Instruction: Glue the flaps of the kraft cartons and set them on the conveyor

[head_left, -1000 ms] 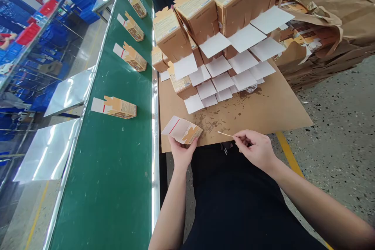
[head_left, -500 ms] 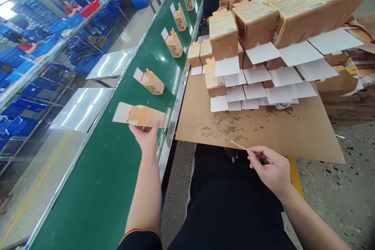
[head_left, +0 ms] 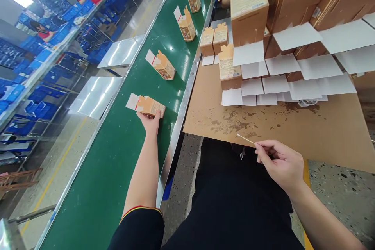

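Observation:
On the green conveyor belt [head_left: 96, 172] my left hand [head_left: 150, 123] grips the near side of a small brown carton [head_left: 149, 105]. The carton's white flap sticks out to the left, with a red line across it. Over the front edge of a cardboard sheet [head_left: 202, 117], my right hand [head_left: 281, 162] pinches a cotton swab [head_left: 245, 139] between thumb and fingertips, its white tip pointing left. Dark wet-looking spots mark the cardboard beyond the swab.
Stacked cartons [head_left: 250, 11] with white flaps hanging forward stand on the cardboard sheet. More cartons [head_left: 165, 64] sit spaced along the belt. A metal rail [head_left: 187, 90] separates belt and cardboard. A co-worker's hand [head_left: 226, 0] shows behind the stack; others sit at a far bench.
My left hand has brought the carton down onto the belt, where it now looks sharp rather than blurred. The view has shifted; my right hand still holds the swab.

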### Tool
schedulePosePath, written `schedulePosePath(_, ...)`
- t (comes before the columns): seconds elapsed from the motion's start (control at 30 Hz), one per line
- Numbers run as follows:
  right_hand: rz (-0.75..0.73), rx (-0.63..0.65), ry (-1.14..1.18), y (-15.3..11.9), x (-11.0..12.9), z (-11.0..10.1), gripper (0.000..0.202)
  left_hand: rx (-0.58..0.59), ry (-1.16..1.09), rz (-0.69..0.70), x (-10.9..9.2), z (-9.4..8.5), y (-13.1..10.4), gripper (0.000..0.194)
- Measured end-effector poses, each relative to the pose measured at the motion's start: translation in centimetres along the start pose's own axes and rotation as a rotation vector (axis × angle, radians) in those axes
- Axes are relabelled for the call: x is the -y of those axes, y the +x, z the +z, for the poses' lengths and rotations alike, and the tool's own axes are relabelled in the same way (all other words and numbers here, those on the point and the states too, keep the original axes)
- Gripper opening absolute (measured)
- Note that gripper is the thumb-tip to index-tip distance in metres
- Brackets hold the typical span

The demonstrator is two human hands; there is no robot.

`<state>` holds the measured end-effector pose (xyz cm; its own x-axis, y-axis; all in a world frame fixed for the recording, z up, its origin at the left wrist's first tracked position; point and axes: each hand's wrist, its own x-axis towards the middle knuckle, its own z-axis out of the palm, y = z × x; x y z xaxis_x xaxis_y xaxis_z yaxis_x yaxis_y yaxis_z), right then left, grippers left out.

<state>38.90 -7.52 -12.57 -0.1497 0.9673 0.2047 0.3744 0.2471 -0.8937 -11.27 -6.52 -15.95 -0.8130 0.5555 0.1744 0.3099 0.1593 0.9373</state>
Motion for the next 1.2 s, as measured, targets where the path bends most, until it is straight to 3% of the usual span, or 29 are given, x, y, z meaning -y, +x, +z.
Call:
schedulePosePath(0.27,-0.033,-0.014,0.089,1.4,1.1,0.4,0.029,0.096,0.009,-0.073,-1.9,0.7,2.8,0.087)
schedulePosePath(0.4,-0.027,-0.032,0.108,1.6,1.3,0.5,0.034,0.17,0.01,-0.093,-2.8,0.9,3.3,0.1)
schedulePosePath(0.47,0.011,-0.063,0.097,0.9,0.9,-0.7,0.036,0.11,0.047,-0.094,-3.2,0.1,2.4,0.108)
schedulePosePath(0.53,0.082,-0.134,0.077,-0.2,0.4,-2.8,0.035,-0.047,0.08,-0.029,-3.5,-0.9,1.0,0.107)
schedulePosePath(0.6,0.151,-0.248,0.046,-1.2,-0.2,-5.3,0.034,-0.156,0.055,0.107,-4.3,-1.1,-0.6,0.094)
schedulePosePath(0.63,0.175,-0.308,0.03,-1.5,-0.4,-6.5,0.034,-0.15,0.017,0.174,-4.9,-0.5,-1.3,0.084)
schedulePosePath(0.7,0.199,-0.397,0.011,-1.5,-0.5,-8.2,0.036,0.0,-0.074,0.225,-6.9,2.6,-2.6,0.063)
schedulePosePath(0.77,0.195,-0.441,0.013,-0.7,-0.2,-8.8,0.039,0.243,-0.146,0.145,-9.7,7.8,-3.5,0.048)
schedulePosePath(0.83,0.16,-0.439,0.027,0.3,0.2,-8.3,0.041,0.455,-0.147,0.011,-12.6,13.8,-4.1,0.045)
schedulePosePath(0.9,0.108,-0.403,0.024,0.8,0.5,-7.3,0.039,0.587,-0.09,-0.034,-15.0,19.2,-4.5,0.046)
schedulePosePath(0.97,0.071,-0.37,-0.011,0.7,0.5,-6.7,0.035,0.665,-0.023,-0.087,-16.5,22.8,-5.0,0.046)
schedulePosePath(1.07,0.028,-0.393,-0.15,0.8,-0.1,-7.4,0.025,0.719,0.043,-0.162,-16.9,24.5,-5.8,0.043)
schedulePosePath(1.2,-0.046,-0.408,-0.455,3.4,-1.3,-10.5,0.015,0.694,-0.058,-0.129,-15.7,23.1,-6.4,0.036)
